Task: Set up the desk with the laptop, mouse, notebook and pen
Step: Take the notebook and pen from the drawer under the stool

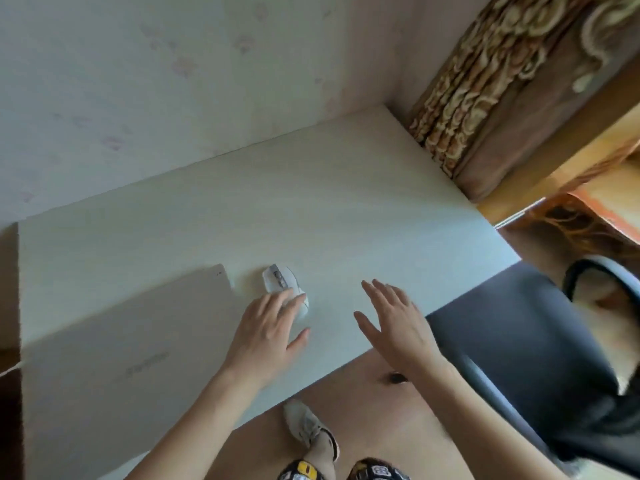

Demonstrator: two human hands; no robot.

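Closed silver laptop (pixel 114 337) lies flat at counter (pixel 346 209) near-left corner. Left hand (pixel 266 334) over near edge, fingers (pixel 277 303) relaxed and resting on the back of the white mouse (pixel 282 282), thumb out, not gripping. Mouse sits just right of laptop's far corner. Right hand (pixel 394 320) above near edge, fingers spread, released, holding nothing. Office chair (pixel 519 358) right of counter.
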